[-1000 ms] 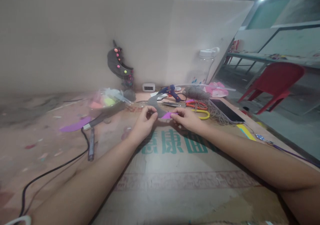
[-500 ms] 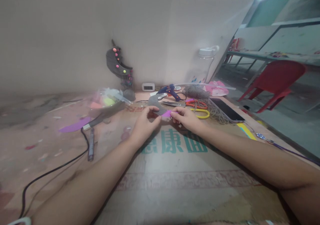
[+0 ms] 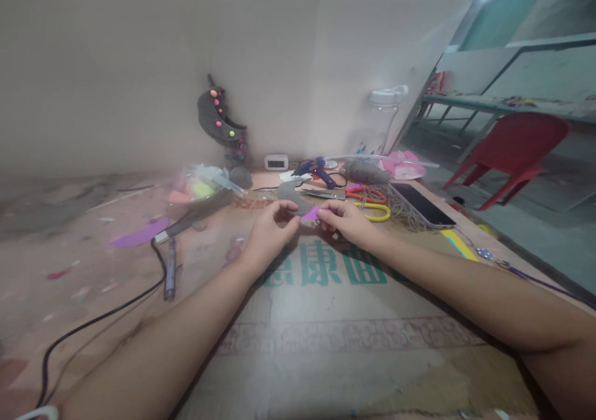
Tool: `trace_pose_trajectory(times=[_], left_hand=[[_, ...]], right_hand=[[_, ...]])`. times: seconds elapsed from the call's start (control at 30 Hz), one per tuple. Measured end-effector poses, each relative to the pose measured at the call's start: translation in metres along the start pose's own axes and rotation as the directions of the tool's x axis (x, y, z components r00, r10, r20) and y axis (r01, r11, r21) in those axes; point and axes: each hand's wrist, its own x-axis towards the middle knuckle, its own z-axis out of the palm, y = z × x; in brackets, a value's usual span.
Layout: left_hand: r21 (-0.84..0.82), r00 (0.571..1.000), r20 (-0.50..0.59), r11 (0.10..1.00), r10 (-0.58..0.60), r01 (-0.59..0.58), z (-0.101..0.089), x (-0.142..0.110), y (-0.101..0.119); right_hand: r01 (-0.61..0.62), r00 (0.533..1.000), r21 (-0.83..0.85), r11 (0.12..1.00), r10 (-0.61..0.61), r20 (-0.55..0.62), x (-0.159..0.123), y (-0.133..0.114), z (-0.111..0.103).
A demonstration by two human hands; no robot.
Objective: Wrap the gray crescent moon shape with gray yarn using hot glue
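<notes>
Between my two hands is a grey crescent-shaped piece (image 3: 290, 192), with a small purple piece (image 3: 311, 213) at its lower right tip. My left hand (image 3: 274, 227) pinches the grey crescent's lower edge between thumb and fingers. The purple piece is pinched by my right hand (image 3: 343, 219), thumb against fingertips. Both hands are held over a printed cardboard sheet (image 3: 326, 308). Just beyond them lie scissors with orange handles (image 3: 367, 193) and a yellow handle loop (image 3: 378, 212). Whether the purple and grey pieces are joined cannot be made out.
Behind the hands are a blue glue gun (image 3: 319, 173), a white digital timer (image 3: 276, 162), grey yarn (image 3: 365, 173) and a phone (image 3: 421, 205). At left are a bowl of coloured pieces (image 3: 198, 190), a marker (image 3: 170, 271) and a black cable (image 3: 109, 308). A decorated grey crescent (image 3: 212, 118) hangs behind.
The grey crescent has shifted and turned very slightly between my hands. Both hands keep nearly the same place and grip.
</notes>
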Motion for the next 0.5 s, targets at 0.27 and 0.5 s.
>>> trace_pose_trajectory(times=[0.27, 0.5], left_hand=[[0.014, 1.000, -0.005, 1.000, 0.021, -0.021, 0.001, -0.001, 0.000], [-0.083, 0.997, 0.013, 0.994, 0.070, -0.068, 0.000, 0.002, -0.009]], right_hand=[[0.028, 1.000, 0.011, 1.000, -0.028, 0.006, 0.000, 0.003, -0.001], [0.010, 1.000, -0.013, 1.000, -0.010, -0.009, -0.003, 0.000, 0.002]])
